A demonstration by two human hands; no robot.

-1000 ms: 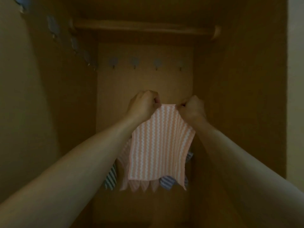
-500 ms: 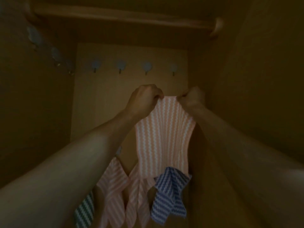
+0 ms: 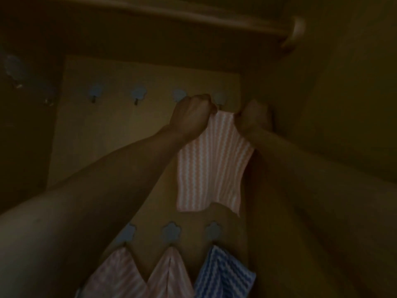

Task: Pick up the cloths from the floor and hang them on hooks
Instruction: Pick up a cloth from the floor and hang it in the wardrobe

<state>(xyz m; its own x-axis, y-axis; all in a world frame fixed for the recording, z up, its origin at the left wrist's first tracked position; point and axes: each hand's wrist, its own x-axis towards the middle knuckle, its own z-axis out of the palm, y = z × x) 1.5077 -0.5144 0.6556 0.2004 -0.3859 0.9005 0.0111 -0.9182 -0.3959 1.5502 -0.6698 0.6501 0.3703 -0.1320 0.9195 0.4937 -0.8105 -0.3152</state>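
Both hands had risen to the top-row hook, left hand and right hand pinching the pink cloth; three cloths already hung below, upper hooks remained.

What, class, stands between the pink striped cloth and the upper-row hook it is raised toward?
Nothing visible does. Left hand and right hand grip the pink striped cloth by its top edge just below the bare hook.

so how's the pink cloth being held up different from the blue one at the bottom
The pink striped cloth is pinched at its top edge by the left hand and right hand, spread flat, not yet hooked. The blue striped cloth hangs by a corner from a lower hook, draped in a point. Both carry wavy white stripes.
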